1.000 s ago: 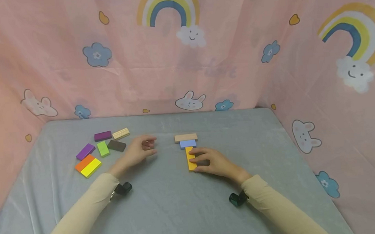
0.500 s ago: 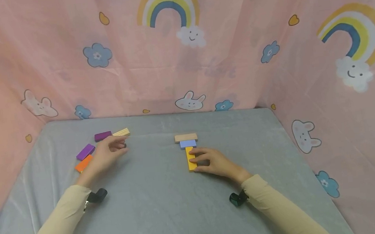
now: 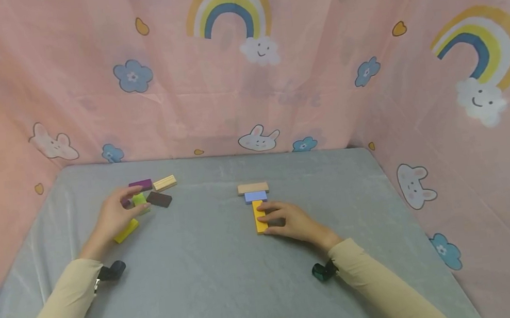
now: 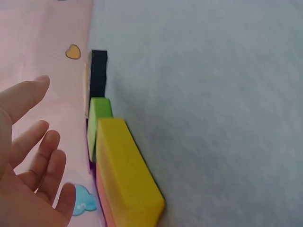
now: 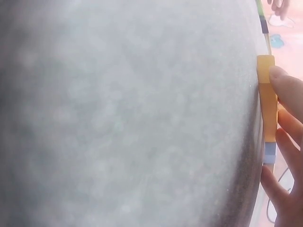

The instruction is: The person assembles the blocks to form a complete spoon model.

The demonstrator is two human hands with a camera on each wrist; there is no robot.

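Note:
My left hand (image 3: 113, 215) hovers over the loose blocks on the left, thumb and fingers spread with nothing between them. Below it lie a lime green block (image 3: 140, 198) and a yellow block (image 4: 128, 165); the hand hides the orange block and most of a violet one in the head view. My right hand (image 3: 291, 220) holds an amber block (image 3: 259, 223) on the cloth by its right side, thumb near its front end. Beyond that block's far end sits a blue block (image 3: 256, 196), followed by a tan block (image 3: 252, 188) laid crosswise, forming a T-like row.
A dark purple block (image 3: 141, 184), a striped pale wood block (image 3: 164, 183) and a dark brown block (image 3: 159, 199) lie beyond the left hand. Grey cloth (image 3: 250, 294) covers the table. A pink printed curtain (image 3: 174, 105) closes off the back and both sides.
My left hand has moved left from the middle of the table, past the dark brown block, to above the lime green and orange blocks. The right hand and amber block have stayed put.

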